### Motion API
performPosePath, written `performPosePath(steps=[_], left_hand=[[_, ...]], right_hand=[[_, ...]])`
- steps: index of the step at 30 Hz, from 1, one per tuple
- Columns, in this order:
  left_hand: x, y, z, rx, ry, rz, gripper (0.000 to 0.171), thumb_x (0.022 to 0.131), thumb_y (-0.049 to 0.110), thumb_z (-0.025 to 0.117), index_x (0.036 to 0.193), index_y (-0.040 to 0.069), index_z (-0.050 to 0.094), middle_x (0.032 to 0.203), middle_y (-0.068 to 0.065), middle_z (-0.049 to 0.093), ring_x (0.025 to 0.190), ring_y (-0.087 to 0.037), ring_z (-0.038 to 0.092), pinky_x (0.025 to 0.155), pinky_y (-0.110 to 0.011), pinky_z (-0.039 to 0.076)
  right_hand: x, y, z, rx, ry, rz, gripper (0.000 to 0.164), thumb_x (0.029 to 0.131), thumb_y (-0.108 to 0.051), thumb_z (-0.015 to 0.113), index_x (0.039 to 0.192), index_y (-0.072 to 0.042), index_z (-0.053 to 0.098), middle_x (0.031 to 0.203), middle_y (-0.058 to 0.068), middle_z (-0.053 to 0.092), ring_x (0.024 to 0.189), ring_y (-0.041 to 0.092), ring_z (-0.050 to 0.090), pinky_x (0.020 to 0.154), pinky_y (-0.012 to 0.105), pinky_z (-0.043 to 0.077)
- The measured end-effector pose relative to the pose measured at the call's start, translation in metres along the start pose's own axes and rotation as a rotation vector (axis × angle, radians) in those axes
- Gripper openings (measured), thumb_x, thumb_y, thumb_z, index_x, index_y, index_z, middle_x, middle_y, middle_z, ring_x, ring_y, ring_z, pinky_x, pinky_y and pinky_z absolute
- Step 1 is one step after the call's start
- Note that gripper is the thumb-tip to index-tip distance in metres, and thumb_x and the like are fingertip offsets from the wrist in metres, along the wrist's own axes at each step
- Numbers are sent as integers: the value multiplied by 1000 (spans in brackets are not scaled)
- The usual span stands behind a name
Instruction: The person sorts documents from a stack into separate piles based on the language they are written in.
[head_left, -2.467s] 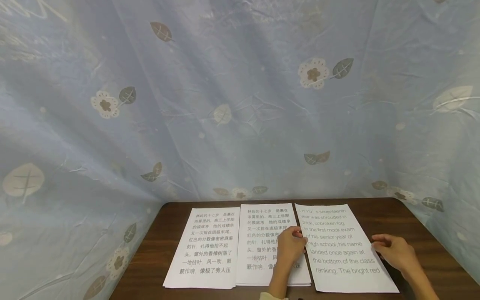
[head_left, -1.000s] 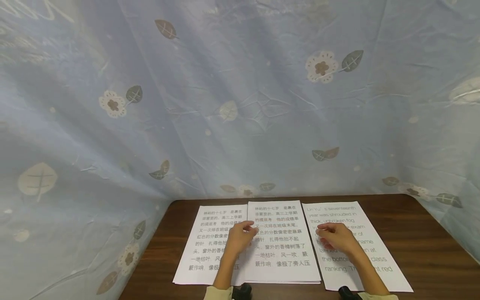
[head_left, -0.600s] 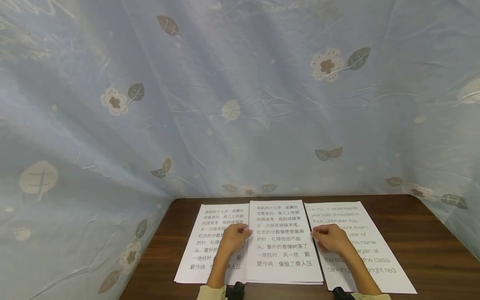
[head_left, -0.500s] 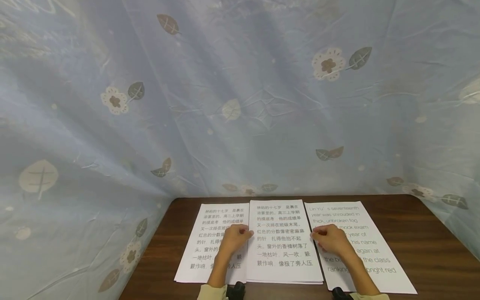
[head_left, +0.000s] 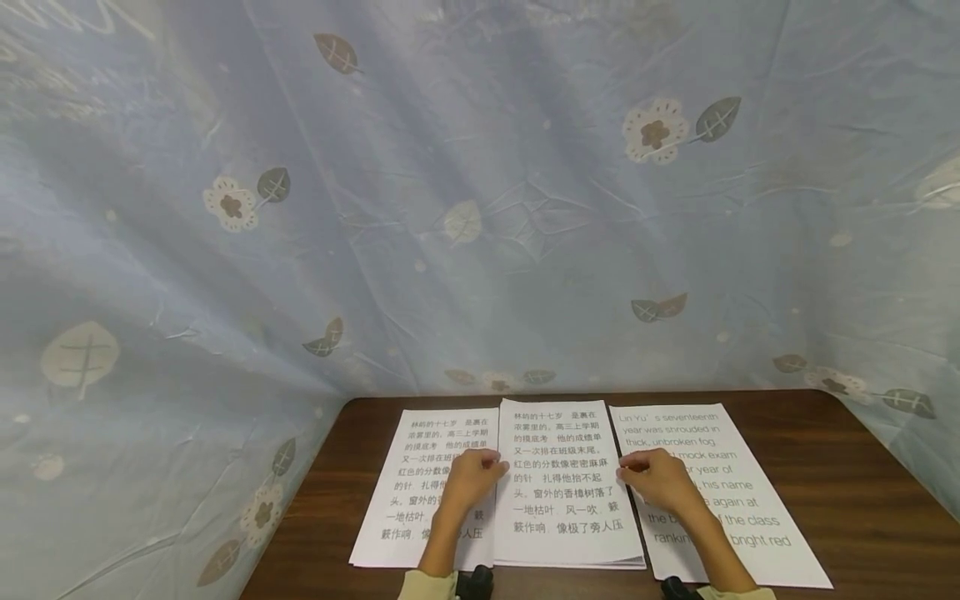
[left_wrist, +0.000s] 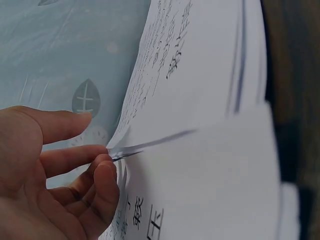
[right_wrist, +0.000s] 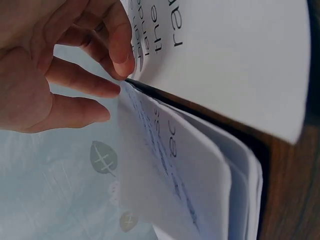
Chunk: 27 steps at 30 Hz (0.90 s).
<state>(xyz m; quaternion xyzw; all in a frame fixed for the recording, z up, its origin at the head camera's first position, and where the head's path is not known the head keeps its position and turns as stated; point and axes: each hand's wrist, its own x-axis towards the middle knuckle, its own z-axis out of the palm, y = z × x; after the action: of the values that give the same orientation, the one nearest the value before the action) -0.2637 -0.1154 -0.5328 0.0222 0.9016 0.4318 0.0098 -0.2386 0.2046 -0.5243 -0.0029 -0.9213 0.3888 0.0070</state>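
A middle stack of white sheets printed in Chinese [head_left: 558, 546] lies between my hands. My left hand [head_left: 470, 479] is over the left stack of printed sheets [head_left: 375, 546], fingertips at the middle stack's left edge. In the left wrist view the index fingertip meets the raised edge of a sheet [left_wrist: 215, 170], thumb apart from it. My right hand [head_left: 660, 479] is over the English-printed sheet [head_left: 780, 550], fingertips at the middle stack's right edge. In the right wrist view the thumb and index are apart, and gaps show between the stack's sheets [right_wrist: 200, 145].
All the paper lies on a dark wooden table [head_left: 885, 517]. A pale blue curtain with leaves and flowers [head_left: 540, 208] hangs behind and at both sides. A black wrist device [head_left: 474, 582] shows at the left sleeve, another [head_left: 678, 588] at the right.
Both hands have moved left from the English sheet's edges to the middle stack's edges. Most recently, the right fingertips shift slightly left, and the middle stack's top edge shifts a little against the sheets below.
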Motion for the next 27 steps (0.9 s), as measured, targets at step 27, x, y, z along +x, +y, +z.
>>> performPosePath(steps=[27], left_hand=[[0, 2, 0, -158, 68, 30, 39, 89, -1, 72, 128, 1, 74, 102, -9, 73, 78, -14, 68, 65, -25, 60]], right_hand=[[-3, -6, 0, 247, 5, 67, 38, 92, -4, 76, 128, 7, 70, 101, 13, 74, 77, 17, 72, 63, 31, 66]])
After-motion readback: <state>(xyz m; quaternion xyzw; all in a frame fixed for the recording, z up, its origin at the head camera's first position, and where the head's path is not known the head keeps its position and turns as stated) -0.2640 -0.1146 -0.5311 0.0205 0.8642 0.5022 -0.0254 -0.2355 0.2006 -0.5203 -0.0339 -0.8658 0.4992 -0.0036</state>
